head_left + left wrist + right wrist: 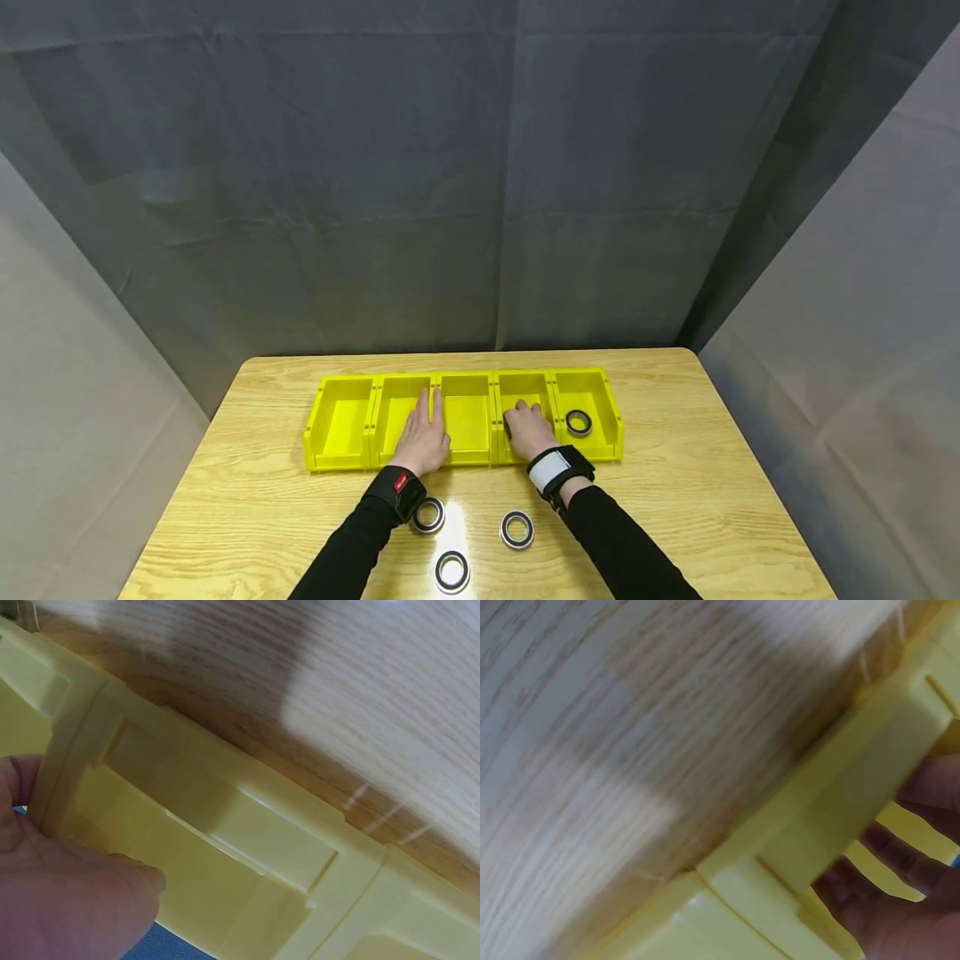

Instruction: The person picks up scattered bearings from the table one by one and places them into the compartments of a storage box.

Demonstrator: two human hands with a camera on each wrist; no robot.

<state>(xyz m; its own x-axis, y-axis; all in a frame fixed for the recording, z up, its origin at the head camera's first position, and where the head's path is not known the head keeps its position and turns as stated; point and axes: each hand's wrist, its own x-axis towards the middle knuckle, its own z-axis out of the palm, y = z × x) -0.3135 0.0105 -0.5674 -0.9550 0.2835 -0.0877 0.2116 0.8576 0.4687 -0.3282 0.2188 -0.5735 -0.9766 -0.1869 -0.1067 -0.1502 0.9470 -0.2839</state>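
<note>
A row of joined yellow bins stands on the table. My left hand lies over the divider between the second and third bins from the left, its fingers stretched forward; in the left wrist view the thumb side lies over a bin. My right hand reaches into the fourth bin with fingers curled down. At its thumb side a dark edge shows, like a ball bearing pinched there and mostly hidden by the hand. Another ball bearing lies in the rightmost bin.
Three more ball bearings lie on the wooden table in front of the bins: one beside the left wrist, one nearest me, one toward the right forearm. A grey curtain hangs behind, with pale panels at both sides.
</note>
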